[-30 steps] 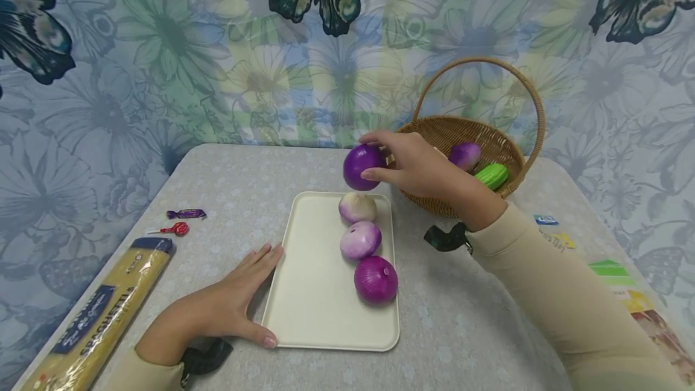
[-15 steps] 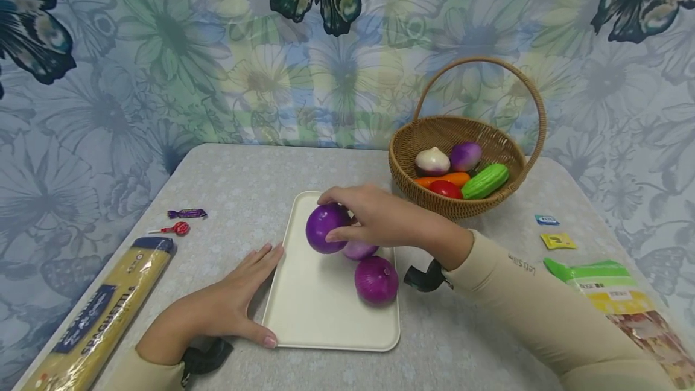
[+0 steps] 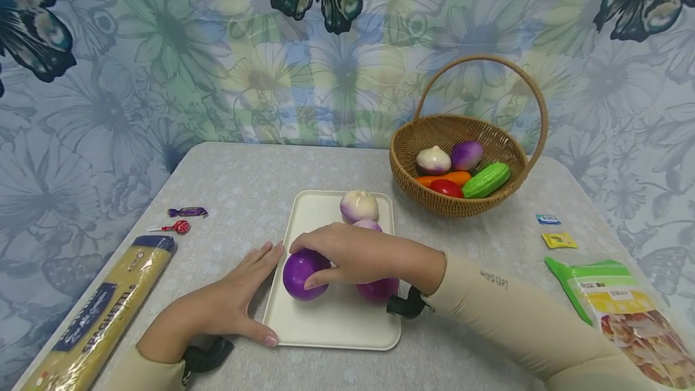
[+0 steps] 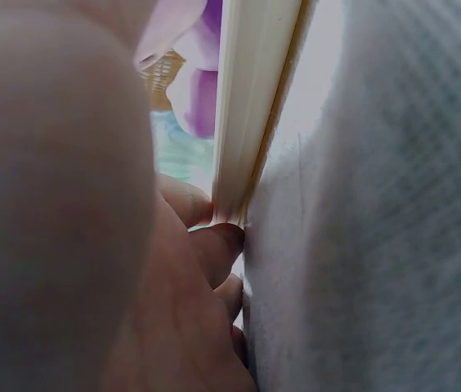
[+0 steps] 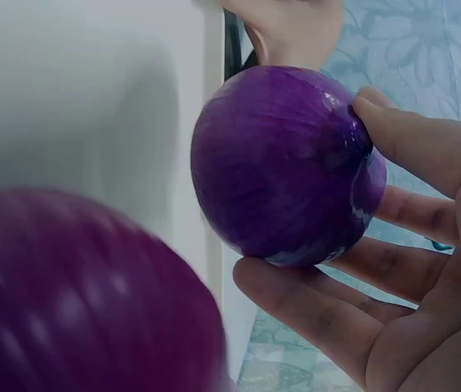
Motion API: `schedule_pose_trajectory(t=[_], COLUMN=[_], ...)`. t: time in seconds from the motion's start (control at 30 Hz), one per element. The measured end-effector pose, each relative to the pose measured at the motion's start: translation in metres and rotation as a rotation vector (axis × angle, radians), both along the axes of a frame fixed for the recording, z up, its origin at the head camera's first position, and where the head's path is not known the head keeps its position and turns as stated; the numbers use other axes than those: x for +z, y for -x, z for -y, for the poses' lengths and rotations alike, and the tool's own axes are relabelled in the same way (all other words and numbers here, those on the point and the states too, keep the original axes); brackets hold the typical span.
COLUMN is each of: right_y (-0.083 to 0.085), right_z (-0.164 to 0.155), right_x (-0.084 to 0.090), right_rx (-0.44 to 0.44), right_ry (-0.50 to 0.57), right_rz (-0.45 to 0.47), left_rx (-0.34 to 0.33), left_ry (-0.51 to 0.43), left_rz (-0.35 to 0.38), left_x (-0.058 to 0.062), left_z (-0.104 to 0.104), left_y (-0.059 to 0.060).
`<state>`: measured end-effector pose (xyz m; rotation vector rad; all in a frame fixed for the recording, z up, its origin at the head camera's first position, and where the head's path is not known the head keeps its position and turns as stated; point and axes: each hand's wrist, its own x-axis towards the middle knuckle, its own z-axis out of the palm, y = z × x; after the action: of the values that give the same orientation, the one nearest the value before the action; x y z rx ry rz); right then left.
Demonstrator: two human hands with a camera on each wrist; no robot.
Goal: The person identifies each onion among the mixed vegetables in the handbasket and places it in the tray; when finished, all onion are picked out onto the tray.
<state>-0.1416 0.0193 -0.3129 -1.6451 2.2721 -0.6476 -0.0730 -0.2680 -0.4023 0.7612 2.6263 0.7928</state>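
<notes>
My right hand (image 3: pixel 358 255) grips a deep purple onion (image 3: pixel 305 275) over the left side of a cream tray (image 3: pixel 331 330); in the right wrist view, thumb and fingers curve round this onion (image 5: pixel 279 167). Under and behind that hand, a magenta onion (image 3: pixel 380 289) sits on the tray, partly covered. Farther back are a pale purple one (image 3: pixel 369 224), mostly hidden, and a white-and-purple turnip-like vegetable (image 3: pixel 359 206). My left hand (image 3: pixel 222 303) lies with fingers spread against the tray's left edge; the left wrist view shows its fingertips touching the tray rim (image 4: pixel 251 106).
A wicker basket (image 3: pixel 429 198) at back right holds a white turnip-like vegetable, a purple one, a carrot, a tomato and a cucumber (image 3: pixel 486 180). Spaghetti (image 3: pixel 103 312), a lollipop (image 3: pixel 181 227) and a wrapped candy (image 3: pixel 187 212) lie left. Small packets and a food bag (image 3: pixel 619 300) lie right.
The right hand has brought the purple onion from beside the basket, over the tray's far end, toward its left front. The left hand has stayed at the tray edge.
</notes>
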Motion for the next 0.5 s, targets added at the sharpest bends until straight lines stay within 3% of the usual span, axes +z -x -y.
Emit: schedule_pose_trajectory(t=[0.5], right_y=[-0.008], right_z=[0.01], right_x=[-0.016], right_rx=[0.04], right_ry=[-0.087], right_rz=[0.012], left_rx=[-0.018], left_ry=[-0.015], left_rz=[0.009], left_x=[0.002], left_z=[0.0], left_y=[-0.001])
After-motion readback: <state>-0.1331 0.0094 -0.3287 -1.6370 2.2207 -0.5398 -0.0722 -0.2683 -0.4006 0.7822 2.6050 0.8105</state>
